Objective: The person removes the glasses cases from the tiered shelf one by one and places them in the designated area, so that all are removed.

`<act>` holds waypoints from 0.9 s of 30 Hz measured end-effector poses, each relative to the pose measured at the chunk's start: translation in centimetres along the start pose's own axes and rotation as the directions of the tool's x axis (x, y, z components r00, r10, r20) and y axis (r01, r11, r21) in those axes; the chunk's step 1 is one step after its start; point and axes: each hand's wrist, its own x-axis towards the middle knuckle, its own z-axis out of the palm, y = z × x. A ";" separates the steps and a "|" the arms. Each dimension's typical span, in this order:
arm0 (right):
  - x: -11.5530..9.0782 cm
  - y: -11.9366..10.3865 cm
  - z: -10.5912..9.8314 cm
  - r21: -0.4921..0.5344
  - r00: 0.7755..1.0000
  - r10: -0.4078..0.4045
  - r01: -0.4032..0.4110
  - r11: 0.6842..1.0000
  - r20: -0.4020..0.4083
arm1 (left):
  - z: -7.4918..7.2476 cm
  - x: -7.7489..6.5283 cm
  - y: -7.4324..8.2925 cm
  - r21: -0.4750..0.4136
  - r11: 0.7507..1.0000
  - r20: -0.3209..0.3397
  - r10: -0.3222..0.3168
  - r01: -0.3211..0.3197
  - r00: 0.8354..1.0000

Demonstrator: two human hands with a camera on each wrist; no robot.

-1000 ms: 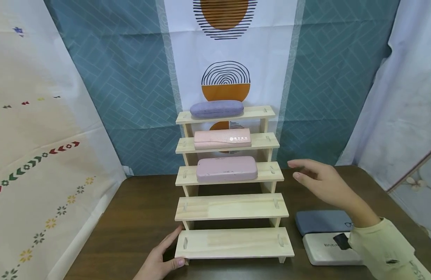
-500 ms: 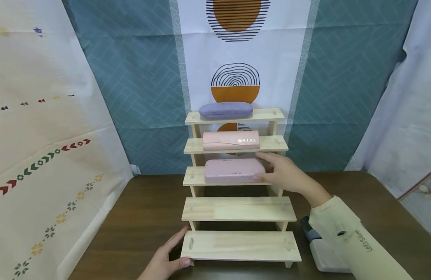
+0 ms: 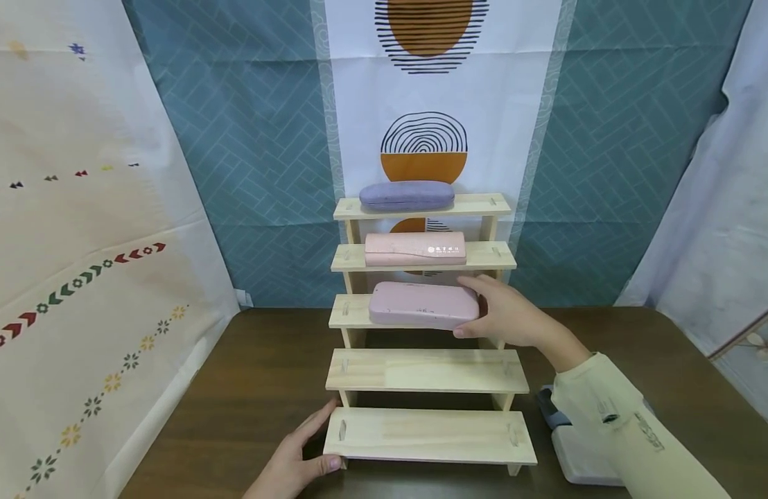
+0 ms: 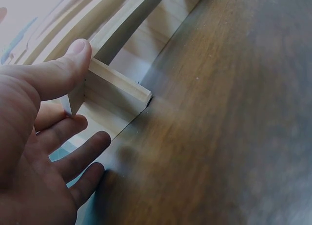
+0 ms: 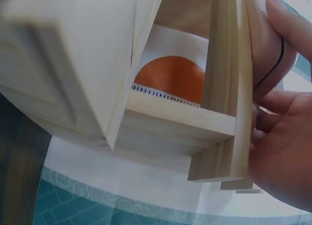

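A stepped wooden shelf [image 3: 421, 435] stands on the dark table. My left hand [image 3: 292, 454] holds its lowest board's left corner; in the left wrist view the board's end lies between thumb [image 4: 73, 64] and index finger, the other fingers spread. My right hand [image 3: 505, 312] grips the right end of a mauve glasses case [image 3: 421, 305] on the middle step, thumb at the front and fingers behind. That case sits slightly askew, its right end nearer me. In the right wrist view the case [image 5: 273, 54] shows partly behind the boards, its seam visible.
A pink glasses case [image 3: 403, 249] lies on the step above, and a purple one [image 3: 407, 196] on the top step. Right of the shelf, a white case [image 3: 580, 457] and a blue case [image 3: 549, 409] are partly covered by my right sleeve. A patterned cloth [image 3: 253, 138] hangs behind.
My right hand has moved left from beside the shelf to the mauve glasses case and taken hold of it. The case's right end has shifted slightly toward me. My left hand stays at the corner.
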 end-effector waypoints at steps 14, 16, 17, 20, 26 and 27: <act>-1.9 -0.2 0.2 0.136 0.990 0.068 -0.051 0.989 -0.121 | 0.1 0.1 0.5 -0.030 1.000 0.013 0.003 -0.003 1.000; -2.2 -0.2 0.3 0.167 0.988 0.076 -0.053 0.984 -0.132 | 0.1 0.1 0.5 -0.023 1.000 0.013 0.001 0.000 1.000; -2.3 -0.2 0.4 0.184 0.987 0.080 -0.054 0.982 -0.138 | 0.1 0.0 0.6 -0.020 1.000 0.011 0.000 0.001 1.000; -2.8 -0.3 0.5 0.261 0.983 0.098 -0.056 0.964 -0.153 | 0.1 0.0 0.5 -0.015 1.000 0.008 0.000 0.000 1.000; -3.9 -0.7 0.4 0.467 0.976 0.131 -0.036 0.884 -0.173 | 0.1 -0.2 0.3 -0.015 1.000 0.000 -0.004 0.004 1.000; -4.1 -0.8 0.4 0.498 0.975 0.126 -0.020 0.867 -0.181 | 0.1 -0.2 0.3 -0.015 1.000 -0.001 -0.008 0.008 1.000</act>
